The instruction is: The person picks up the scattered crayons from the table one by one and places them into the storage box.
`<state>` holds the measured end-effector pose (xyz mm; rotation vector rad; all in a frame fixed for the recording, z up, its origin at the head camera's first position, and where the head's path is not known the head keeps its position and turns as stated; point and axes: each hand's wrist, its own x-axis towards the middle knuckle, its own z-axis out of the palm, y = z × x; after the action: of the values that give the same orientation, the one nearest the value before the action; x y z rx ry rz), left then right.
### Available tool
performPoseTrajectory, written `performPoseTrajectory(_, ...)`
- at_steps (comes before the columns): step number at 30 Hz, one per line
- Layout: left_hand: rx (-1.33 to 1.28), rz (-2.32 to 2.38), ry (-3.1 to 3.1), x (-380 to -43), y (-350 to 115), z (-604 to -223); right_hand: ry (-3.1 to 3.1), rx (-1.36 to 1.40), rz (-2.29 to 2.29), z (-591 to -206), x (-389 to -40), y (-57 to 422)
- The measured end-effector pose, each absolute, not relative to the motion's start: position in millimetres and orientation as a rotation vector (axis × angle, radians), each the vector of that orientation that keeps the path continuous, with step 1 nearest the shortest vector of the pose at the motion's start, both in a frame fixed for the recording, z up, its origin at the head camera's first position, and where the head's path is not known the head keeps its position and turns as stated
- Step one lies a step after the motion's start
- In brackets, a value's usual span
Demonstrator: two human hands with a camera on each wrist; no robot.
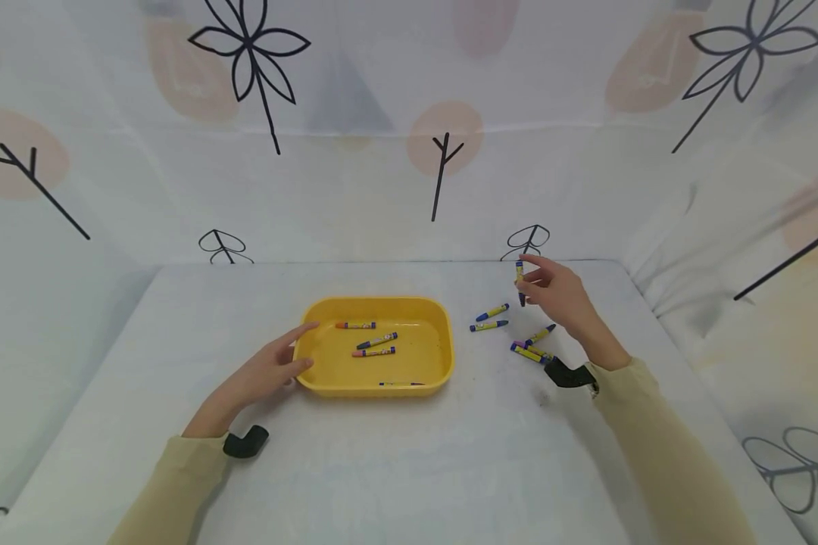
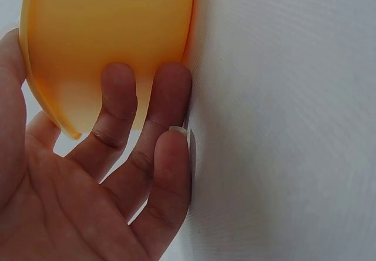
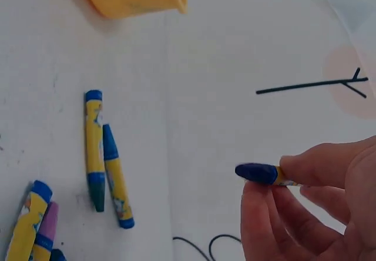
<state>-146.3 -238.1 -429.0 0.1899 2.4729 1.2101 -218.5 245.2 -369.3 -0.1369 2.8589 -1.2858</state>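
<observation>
My right hand [image 1: 557, 294] pinches a dark blue crayon [image 3: 257, 173] between thumb and fingertips, raised over the far right of the table, tip pointing down in the head view. The left hand [image 1: 270, 371] grips the left end of a yellow tray [image 1: 448, 341]; thumb and forefinger reach over its rim, and the other fingers [image 2: 119, 87] lie against the outer wall. Inside the tray are an orange crayon [image 1: 356, 325], a dark green crayon [image 1: 377, 341], a reddish one [image 1: 373, 352] and another low by the near wall [image 1: 401, 384].
Right of the tray, a green-tipped crayon [image 3: 95, 149] and a blue crayon [image 3: 119, 181] lie side by side. Nearer the right wrist is a small cluster, including a purple crayon [image 3: 46, 231]. Patterned cloth [image 1: 354, 189] rises behind the white table [image 1: 382, 469].
</observation>
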Motion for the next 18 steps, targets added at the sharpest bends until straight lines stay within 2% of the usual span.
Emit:
performPoseTrajectory(6,0.185,1.187,2.489,-146.9,-237.3,-428.7,2.710,-0.298,-1.428,-365.6,-217.7,226.5)
performPoseTrajectory(18,0.177,1.179,2.494,-146.7,-237.3,-428.3,2.547,-0.391,-1.478,-361.6,-224.0,180.8)
